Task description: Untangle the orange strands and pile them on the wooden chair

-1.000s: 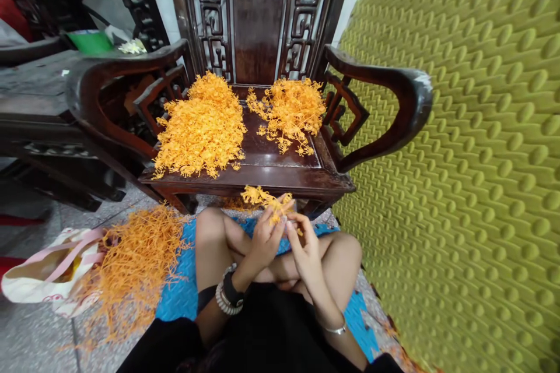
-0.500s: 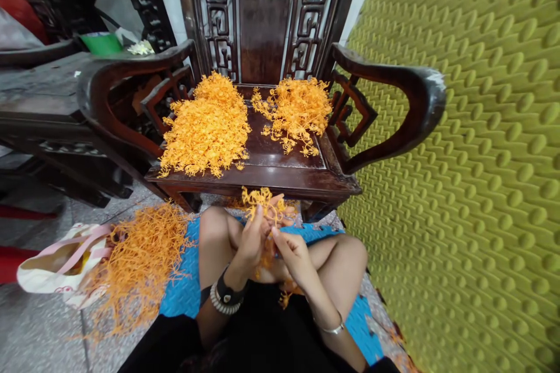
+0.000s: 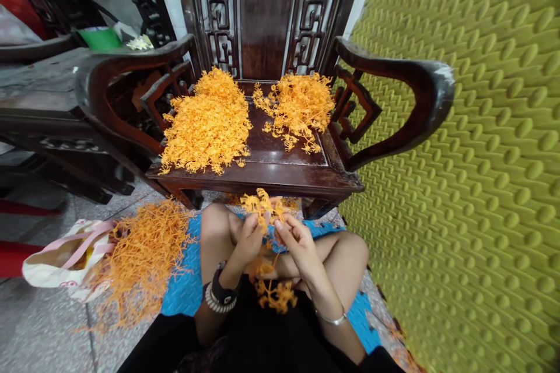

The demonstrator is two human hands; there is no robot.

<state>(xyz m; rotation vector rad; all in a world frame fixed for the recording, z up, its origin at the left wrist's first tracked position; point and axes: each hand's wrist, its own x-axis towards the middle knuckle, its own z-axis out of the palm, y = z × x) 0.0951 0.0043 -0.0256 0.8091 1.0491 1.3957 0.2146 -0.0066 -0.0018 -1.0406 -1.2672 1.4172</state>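
Note:
Between my raised hands is a bunch of curly orange plastic flower pieces [image 3: 258,204], held over my crossed legs. My left hand [image 3: 250,239] pinches it from the left side, the thumb lying against the pieces. From the right, my right hand [image 3: 298,243] pinches the same bunch near its edge with thumb and index finger. Below my hands, a thin orange stem leads down to another curly orange cluster [image 3: 276,295] by my lap. How the pieces are joined is too small to make out.
Ahead stands a dark carved wooden chair [image 3: 262,173]. On its seat lie a large left heap [image 3: 205,122] and a smaller right heap [image 3: 304,105] of orange pieces. Orange stems [image 3: 146,262] cover the floor at left, beside a white bag [image 3: 48,268]. A yellow-green textured mat [image 3: 459,198] stands at right.
My right thumb and fingers have risen to the edge of the bunch. The lower orange cluster now shows more fully by my lap. My left hand has shifted slightly.

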